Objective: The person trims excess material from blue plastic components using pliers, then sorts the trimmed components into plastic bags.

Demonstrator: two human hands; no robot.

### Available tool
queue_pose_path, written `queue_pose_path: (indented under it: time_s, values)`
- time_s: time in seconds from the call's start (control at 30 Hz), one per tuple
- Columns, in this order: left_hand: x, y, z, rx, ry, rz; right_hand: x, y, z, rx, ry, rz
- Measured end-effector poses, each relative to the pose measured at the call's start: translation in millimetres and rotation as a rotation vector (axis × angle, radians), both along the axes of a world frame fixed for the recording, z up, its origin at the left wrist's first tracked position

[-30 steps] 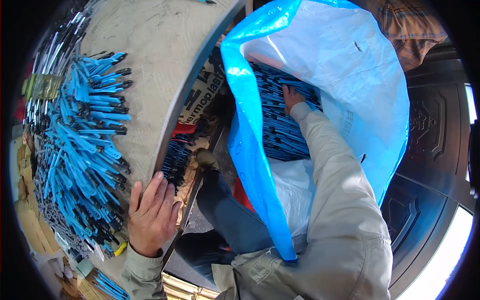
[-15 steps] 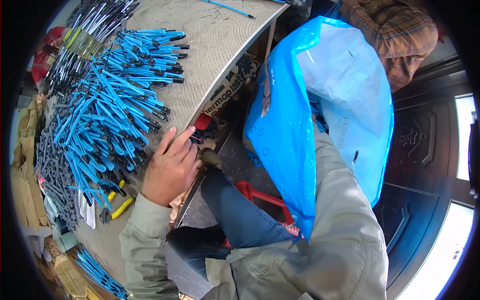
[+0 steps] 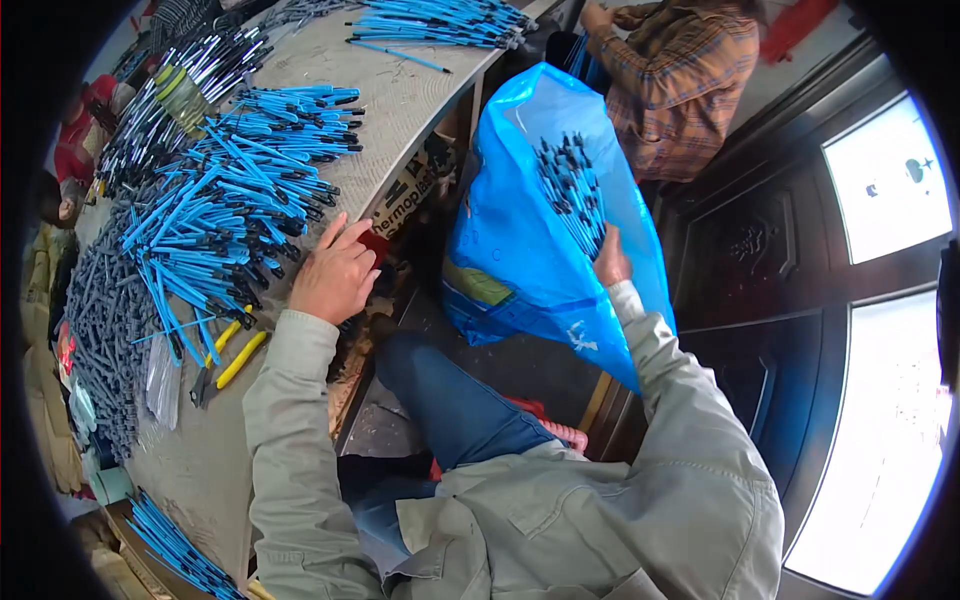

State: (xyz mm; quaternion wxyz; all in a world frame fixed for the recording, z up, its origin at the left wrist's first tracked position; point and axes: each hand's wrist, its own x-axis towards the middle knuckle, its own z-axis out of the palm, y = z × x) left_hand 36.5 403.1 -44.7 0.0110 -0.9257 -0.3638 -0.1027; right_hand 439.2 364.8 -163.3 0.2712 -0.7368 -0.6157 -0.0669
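Observation:
My right hand is closed around the lower ends of a bundle of thin blue sticks with black tips, held inside the mouth of a big blue plastic bag. The tips point up and away from me. At the table's edge my left hand lies with its fingers stretched out and nothing in it. Beside it, a large heap of similar blue sticks with black ends covers part of the table. A pair of pliers with yellow handles lies on the near side of that heap.
Dark grey knobbly pieces and shiny thin rods lie left of the heap. More blue sticks are at the table's far end. A co-worker in a plaid shirt is beyond the bag. A dark panelled door stands at right.
My right hand has come up from deep in the bag, and the bundle of blue sticks now shows in it. My left hand stays at the table edge. The view has shifted.

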Motion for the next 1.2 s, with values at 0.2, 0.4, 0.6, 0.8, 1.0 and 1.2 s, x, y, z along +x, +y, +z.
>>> queue_pose_path:
  time_s: [0.2,0.4,0.6,0.8,1.0,1.2]
  values:
    - [8.6,4.0,1.2,-0.005,-0.106,-0.049,15.6,-74.3,112.8,0.068,0.093,-0.016]
    - [9.4,-12.4,-1.4,0.005,-0.307,-0.021,20.2,-111.6,204.1,0.363,0.166,0.186]
    - [66.2,-53.9,12.6,-0.195,-0.664,-0.152,31.6,-121.8,285.2,0.516,-0.003,0.308]
    - [135.7,-101.5,3.6,-0.302,-1.122,-0.145,42.2,-121.7,349.0,0.567,-0.137,0.293]
    - [186.5,-126.9,22.0,-0.384,-1.137,-0.207,33.5,-117.3,402.0,0.704,-0.228,0.391]
    - [168.6,-135.7,94.7,-0.204,-1.451,-0.216,-49.3,-68.5,417.8,0.643,-0.066,0.595]
